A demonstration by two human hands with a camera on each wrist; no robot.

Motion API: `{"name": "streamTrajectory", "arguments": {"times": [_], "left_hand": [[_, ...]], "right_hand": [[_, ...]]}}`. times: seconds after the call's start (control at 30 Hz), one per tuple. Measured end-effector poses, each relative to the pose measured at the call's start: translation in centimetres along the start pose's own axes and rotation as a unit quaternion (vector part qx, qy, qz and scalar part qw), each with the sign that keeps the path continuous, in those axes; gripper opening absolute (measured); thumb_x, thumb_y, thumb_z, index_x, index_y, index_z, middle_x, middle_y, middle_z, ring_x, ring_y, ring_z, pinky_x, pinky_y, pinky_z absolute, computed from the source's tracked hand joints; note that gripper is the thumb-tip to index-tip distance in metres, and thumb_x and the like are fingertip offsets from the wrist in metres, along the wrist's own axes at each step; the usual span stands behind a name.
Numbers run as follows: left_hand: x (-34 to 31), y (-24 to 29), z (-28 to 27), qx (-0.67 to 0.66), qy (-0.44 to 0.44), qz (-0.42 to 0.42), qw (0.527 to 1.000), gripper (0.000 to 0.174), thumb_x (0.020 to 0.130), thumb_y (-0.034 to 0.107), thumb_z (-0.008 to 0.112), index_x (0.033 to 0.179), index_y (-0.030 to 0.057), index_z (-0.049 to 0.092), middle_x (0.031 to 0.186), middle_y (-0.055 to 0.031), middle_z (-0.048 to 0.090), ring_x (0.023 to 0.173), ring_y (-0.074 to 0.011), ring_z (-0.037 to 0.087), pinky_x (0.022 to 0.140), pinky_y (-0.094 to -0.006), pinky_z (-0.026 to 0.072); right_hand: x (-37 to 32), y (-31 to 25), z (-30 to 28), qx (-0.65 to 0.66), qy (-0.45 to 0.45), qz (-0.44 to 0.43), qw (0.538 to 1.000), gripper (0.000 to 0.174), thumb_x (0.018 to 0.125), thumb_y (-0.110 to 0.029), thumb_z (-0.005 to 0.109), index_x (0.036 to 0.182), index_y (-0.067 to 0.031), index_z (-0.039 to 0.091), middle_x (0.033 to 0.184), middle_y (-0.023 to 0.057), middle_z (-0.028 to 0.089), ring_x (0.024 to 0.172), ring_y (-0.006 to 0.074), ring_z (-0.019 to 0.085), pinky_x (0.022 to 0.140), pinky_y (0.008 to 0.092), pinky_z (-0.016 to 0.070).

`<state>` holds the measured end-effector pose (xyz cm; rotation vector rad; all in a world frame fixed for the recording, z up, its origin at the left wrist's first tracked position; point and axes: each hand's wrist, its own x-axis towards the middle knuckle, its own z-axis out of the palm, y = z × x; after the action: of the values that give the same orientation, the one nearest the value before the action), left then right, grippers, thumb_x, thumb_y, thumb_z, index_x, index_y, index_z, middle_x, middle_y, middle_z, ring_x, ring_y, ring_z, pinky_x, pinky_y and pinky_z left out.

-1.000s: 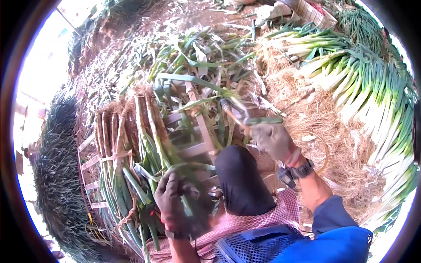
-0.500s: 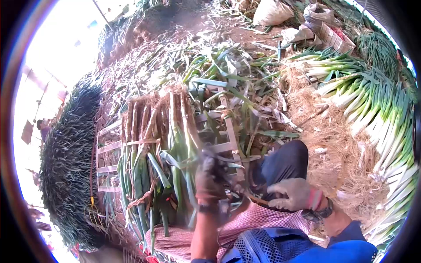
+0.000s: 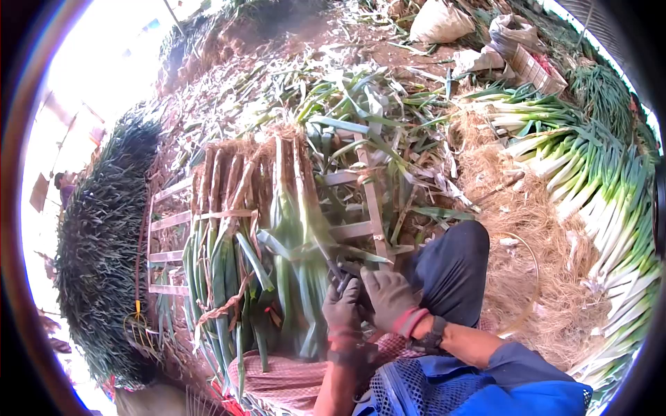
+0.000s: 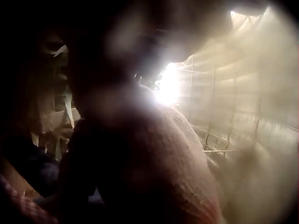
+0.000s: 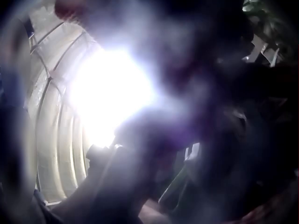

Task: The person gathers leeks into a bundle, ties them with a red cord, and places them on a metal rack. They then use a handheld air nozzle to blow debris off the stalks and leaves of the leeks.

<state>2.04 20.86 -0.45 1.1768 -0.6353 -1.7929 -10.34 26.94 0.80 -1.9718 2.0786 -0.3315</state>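
My gloved left hand (image 3: 343, 315) has its fingers curled round a narrow dark tool (image 3: 340, 272) beside the leek leaves. Right against it is my gloved right hand (image 3: 392, 299), its fingers bent over the same spot; I cannot tell what its fingers hold. Leeks (image 3: 288, 201) lie just left of the hands, roots away from me and green leaves toward my lap. Further left, a pale band (image 3: 225, 214) crosses a bundle of leeks (image 3: 214, 249). Both wrist views are dark and washed out by glare, hiding the fingertips.
A wooden slatted frame (image 3: 374, 208) lies under the leeks. Leaf scraps (image 3: 333, 97) cover the ground beyond. Dry roots (image 3: 513, 256) and a row of leeks (image 3: 590, 173) spread to the right, a dark green leafy heap (image 3: 97, 256) to the left. Sacks (image 3: 440, 22) stand far back.
My right hand first held a brown-handled tool out to the right, then drew back and moved left to meet my left hand. The left hand came toward the middle.
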Motion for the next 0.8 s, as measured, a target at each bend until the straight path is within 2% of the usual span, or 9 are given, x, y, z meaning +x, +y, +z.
{"name": "streamTrajectory", "arguments": {"times": [0.1, 0.17, 0.37, 0.5, 0.57, 0.6, 0.63, 0.7, 0.8], "left_hand": [[1.0, 0.6, -1.1, 0.128, -0.040, 0.010, 0.991, 0.039, 0.103, 0.008, 0.071, 0.141, 0.0007, 0.067, 0.117, -0.0010, 0.073, 0.097, -0.0088, 0.066, 0.086, -0.0255, 0.0556], [0.5, 3.8, -0.1, 0.021, -0.081, -0.063, 0.995, 0.043, 0.102, 0.010, 0.073, 0.142, -0.0038, 0.065, 0.115, -0.0027, 0.072, 0.098, -0.0110, 0.065, 0.086, -0.0258, 0.0542], [8.0, 5.7, -3.9, 0.281, 0.051, 0.218, 0.933, 0.036, 0.101, 0.009, 0.074, 0.134, -0.0044, 0.067, 0.118, -0.0067, 0.074, 0.102, -0.0127, 0.070, 0.092, -0.0270, 0.0569], [12.5, 6.6, -5.0, 0.378, 0.058, 0.205, 0.901, 0.036, 0.101, 0.013, 0.074, 0.133, -0.0018, 0.069, 0.116, -0.0077, 0.077, 0.100, -0.0130, 0.071, 0.089, -0.0266, 0.0555], [13.9, 7.4, -4.6, 0.551, 0.053, 0.226, 0.801, 0.038, 0.098, 0.016, 0.076, 0.134, 0.0051, 0.070, 0.115, -0.0124, 0.078, 0.098, -0.0200, 0.075, 0.089, -0.0299, 0.0566], [13.9, 8.2, -3.6, 0.627, 0.066, 0.249, 0.735, 0.042, 0.094, 0.025, 0.078, 0.133, 0.0112, 0.071, 0.114, -0.0161, 0.076, 0.101, -0.0310, 0.076, 0.089, -0.0382, 0.0585], [14.3, 8.5, -2.8, 0.627, 0.066, 0.249, 0.735, 0.042, 0.094, 0.025, 0.078, 0.133, 0.0112, 0.071, 0.114, -0.0161, 0.076, 0.101, -0.0310, 0.076, 0.089, -0.0382, 0.0585], [15.0, 8.7, -1.5, 0.741, 0.080, 0.217, 0.631, 0.039, 0.092, 0.035, 0.079, 0.122, 0.0113, 0.073, 0.113, -0.0164, 0.075, 0.103, -0.0385, 0.074, 0.086, -0.0470, 0.0588], [15.8, 9.3, 0.2, 0.785, 0.068, 0.177, 0.590, 0.043, 0.088, 0.046, 0.080, 0.111, 0.0109, 0.070, 0.110, -0.0154, 0.073, 0.102, -0.0384, 0.074, 0.084, -0.0512, 0.0587]], "right_hand": [[1.1, 0.7, -1.1, 0.073, -0.061, 0.055, 0.994, 0.093, 0.080, -0.036, 0.080, 0.157, 0.0016, 0.044, 0.140, 0.0251, 0.058, 0.134, 0.0446, 0.052, 0.112, 0.0535, 0.0420], [1.8, 2.3, 0.2, 0.113, 0.012, 0.028, 0.993, 0.096, 0.079, -0.039, 0.083, 0.157, 0.0019, 0.044, 0.138, 0.0281, 0.060, 0.129, 0.0473, 0.056, 0.112, 0.0535, 0.0442], [3.2, 2.4, -1.4, 0.148, -0.064, 0.041, 0.986, 0.089, 0.086, -0.034, 0.080, 0.159, 0.0012, 0.043, 0.133, 0.0305, 0.061, 0.119, 0.0475, 0.064, 0.103, 0.0523, 0.0521], [4.9, 1.5, -1.1, 0.140, -0.117, 0.020, 0.983, 0.088, 0.087, -0.035, 0.079, 0.159, 0.0014, 0.043, 0.130, 0.0306, 0.062, 0.117, 0.0474, 0.066, 0.102, 0.0531, 0.0523], [6.3, 1.2, -0.8, 0.129, -0.126, 0.016, 0.983, 0.088, 0.089, -0.035, 0.077, 0.160, 0.0013, 0.040, 0.129, 0.0298, 0.063, 0.116, 0.0474, 0.066, 0.102, 0.0535, 0.0523], [7.4, 1.1, -0.7, 0.115, -0.122, 0.030, 0.985, 0.088, 0.090, -0.034, 0.077, 0.160, 0.0011, 0.039, 0.129, 0.0297, 0.063, 0.116, 0.0474, 0.066, 0.102, 0.0535, 0.0523], [8.6, 1.2, -0.6, 0.101, -0.116, 0.044, 0.987, 0.088, 0.090, -0.034, 0.076, 0.161, 0.0010, 0.038, 0.129, 0.0295, 0.063, 0.116, 0.0474, 0.066, 0.102, 0.0536, 0.0523], [11.2, 1.7, -0.1, 0.045, -0.113, 0.032, 0.992, 0.086, 0.092, -0.034, 0.075, 0.161, 0.0011, 0.036, 0.129, 0.0296, 0.062, 0.115, 0.0475, 0.067, 0.101, 0.0538, 0.0530], [16.3, 3.0, 0.2, 0.086, -0.094, 0.063, 0.990, 0.085, 0.093, -0.033, 0.075, 0.161, -0.0004, 0.035, 0.129, 0.0294, 0.062, 0.116, 0.0462, 0.067, 0.099, 0.0541, 0.0551]]}}
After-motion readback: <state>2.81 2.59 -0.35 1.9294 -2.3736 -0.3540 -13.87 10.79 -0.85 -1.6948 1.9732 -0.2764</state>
